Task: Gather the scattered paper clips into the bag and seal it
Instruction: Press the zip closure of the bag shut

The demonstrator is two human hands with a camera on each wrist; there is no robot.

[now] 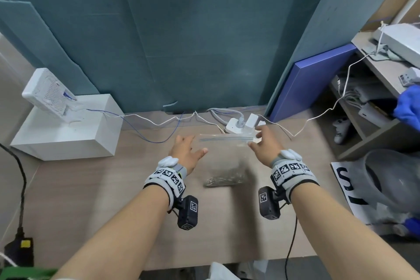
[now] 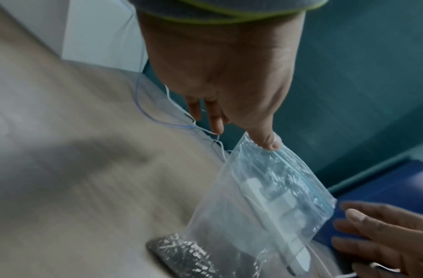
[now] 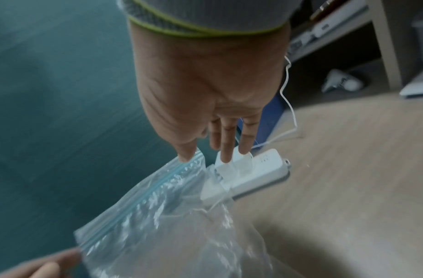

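Note:
A clear zip bag (image 1: pixel 227 154) with a blue zip strip stands upright on the wooden table, a heap of paper clips (image 1: pixel 223 180) in its bottom. My left hand (image 1: pixel 193 145) is just left of the bag's top with fingers spread. In the left wrist view its thumb tip (image 2: pixel 265 141) meets the bag's (image 2: pixel 265 197) top corner, above the clips (image 2: pixel 182 250). My right hand (image 1: pixel 261 141) is at the bag's right top corner with straight fingers. Its thumb (image 3: pixel 186 156) touches the bag (image 3: pixel 158 225) there. I cannot tell whether the zip is closed.
A white power strip (image 1: pixel 241 125) with plugs and loose cables lies just behind the bag. A white box (image 1: pixel 63 129) carrying a small device stands at the left. At the right are a blue board (image 1: pixel 313 84), a shelf unit and a grey bin (image 1: pixel 386 177).

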